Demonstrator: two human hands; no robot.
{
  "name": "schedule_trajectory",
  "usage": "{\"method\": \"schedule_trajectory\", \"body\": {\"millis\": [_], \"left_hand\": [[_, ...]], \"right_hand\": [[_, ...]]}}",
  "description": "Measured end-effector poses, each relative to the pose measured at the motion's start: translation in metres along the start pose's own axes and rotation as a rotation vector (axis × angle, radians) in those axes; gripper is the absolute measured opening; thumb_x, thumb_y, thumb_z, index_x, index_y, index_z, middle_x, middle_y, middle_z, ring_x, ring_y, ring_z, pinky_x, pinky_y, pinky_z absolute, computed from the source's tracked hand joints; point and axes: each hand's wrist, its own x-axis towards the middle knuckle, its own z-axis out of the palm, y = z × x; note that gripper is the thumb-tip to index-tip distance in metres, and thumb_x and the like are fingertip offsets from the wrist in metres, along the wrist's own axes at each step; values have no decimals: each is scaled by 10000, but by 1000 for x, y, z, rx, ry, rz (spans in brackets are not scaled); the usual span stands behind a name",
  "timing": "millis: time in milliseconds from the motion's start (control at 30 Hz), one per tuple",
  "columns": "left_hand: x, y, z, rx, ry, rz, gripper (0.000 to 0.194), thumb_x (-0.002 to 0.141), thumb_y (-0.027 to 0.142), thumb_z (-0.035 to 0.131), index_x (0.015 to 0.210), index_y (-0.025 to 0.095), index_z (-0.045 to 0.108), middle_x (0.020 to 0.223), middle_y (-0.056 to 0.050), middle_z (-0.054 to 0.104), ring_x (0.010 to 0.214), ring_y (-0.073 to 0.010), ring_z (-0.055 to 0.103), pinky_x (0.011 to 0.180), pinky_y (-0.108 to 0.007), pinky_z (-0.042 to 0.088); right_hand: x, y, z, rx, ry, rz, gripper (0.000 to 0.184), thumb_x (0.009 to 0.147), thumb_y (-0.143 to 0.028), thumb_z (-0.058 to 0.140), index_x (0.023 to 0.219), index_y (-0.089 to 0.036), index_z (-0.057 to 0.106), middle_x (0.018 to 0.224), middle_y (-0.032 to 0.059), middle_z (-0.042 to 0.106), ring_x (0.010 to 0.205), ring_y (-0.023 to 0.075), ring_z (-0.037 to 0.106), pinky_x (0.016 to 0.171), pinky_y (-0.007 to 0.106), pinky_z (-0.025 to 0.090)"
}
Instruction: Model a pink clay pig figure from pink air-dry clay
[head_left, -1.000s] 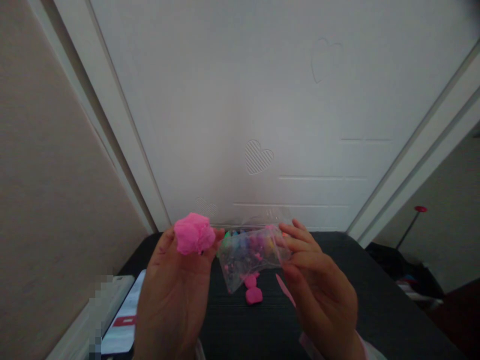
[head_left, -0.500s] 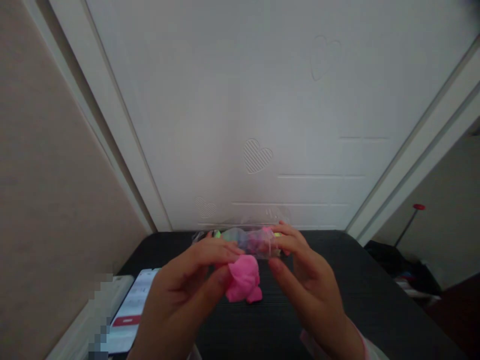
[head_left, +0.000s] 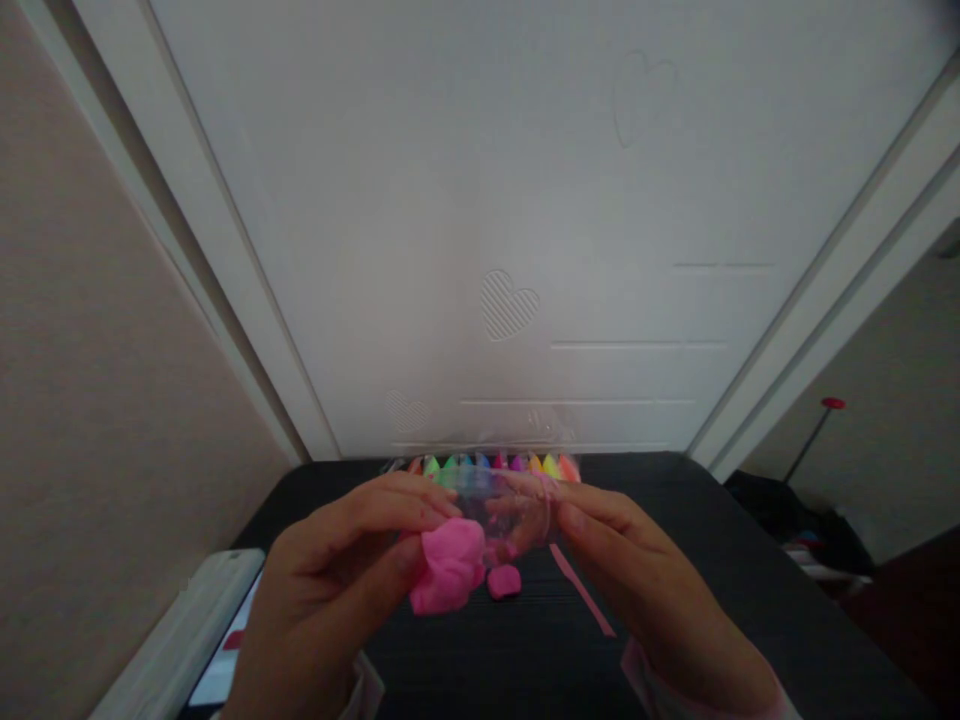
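Note:
My left hand (head_left: 341,575) is closed, its thumb and fingers pinching a soft pink lump of modelling clay (head_left: 448,568). Clear plastic wrap (head_left: 517,490) stretches from beside those fingers to my right hand (head_left: 645,565), whose thumb and fingers are pressed together on its right end. The wrap is see-through, so its exact edges are hard to make out. Below it on the black table lies a smaller pink clay piece (head_left: 504,582). A thin pink strip (head_left: 583,592) rests near my right hand.
Behind my hands, a row of several brightly coloured clay packs (head_left: 551,466) stands at the back of the black table (head_left: 480,670), against a white panel (head_left: 450,200) with embossed hearts. A phone (head_left: 225,660) and a long white object (head_left: 184,630) lie at the left.
My left hand has moved left with the pink clay. My right fingers, apart before, have closed on the plastic wrap. The pink strip and the colour row now show more plainly.

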Motion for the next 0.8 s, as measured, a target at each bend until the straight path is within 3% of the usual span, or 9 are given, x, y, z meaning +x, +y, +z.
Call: {"method": "schedule_trajectory", "body": {"millis": [133,267,367,500,667,733,800], "left_hand": [[-1,1,-3,76,-35,121,183,783,173,546,883,282,653,854,-14,653,862,-161,593,795,-262,493],[3,8,-6,218,-244,295,291,732,126,584,971,282,640,839,-27,666,805,-182,615,808,-322,498],[7,14,-6,278,-317,343,348,699,90,603,988,282,631,827,-31,678,778,-190,628,794,-342,512],[11,17,-5,328,-271,386,337,696,82,593,967,277,637,825,-26,680,789,-182,630,786,-320,521],[11,14,-6,351,-224,366,312,692,79,597,929,275,648,817,-15,675,804,-172,620,767,-292,519],[9,10,-5,325,-186,335,299,704,94,596,937,274,650,832,-12,670,833,-168,612,797,-291,501],[5,5,-3,254,-56,268,229,700,147,619,885,270,674,821,-12,668,840,-172,604,815,-297,486]], "right_hand": [[1,1,1,-38,25,-37,295,884,-329,382,859,-237,662,916,-10,679,1035,130,566,978,306,395],[4,6,2,79,5,-4,296,884,-325,386,914,-225,663,932,4,684,920,138,619,861,298,482],[4,6,3,103,9,15,221,848,-301,473,845,-211,675,902,8,689,895,153,625,856,325,480],[3,5,3,50,107,-1,197,827,-315,507,809,-220,678,805,4,701,869,163,631,883,369,460],[0,3,4,-39,199,-35,223,836,-333,484,792,-225,675,844,5,702,924,178,616,848,360,477],[-1,2,4,-172,227,-55,219,844,-325,469,810,-241,668,834,-11,698,958,179,602,935,400,415],[-2,2,5,-338,232,-120,220,861,-294,436,845,-260,653,787,-34,687,954,162,596,1048,449,262]]}}
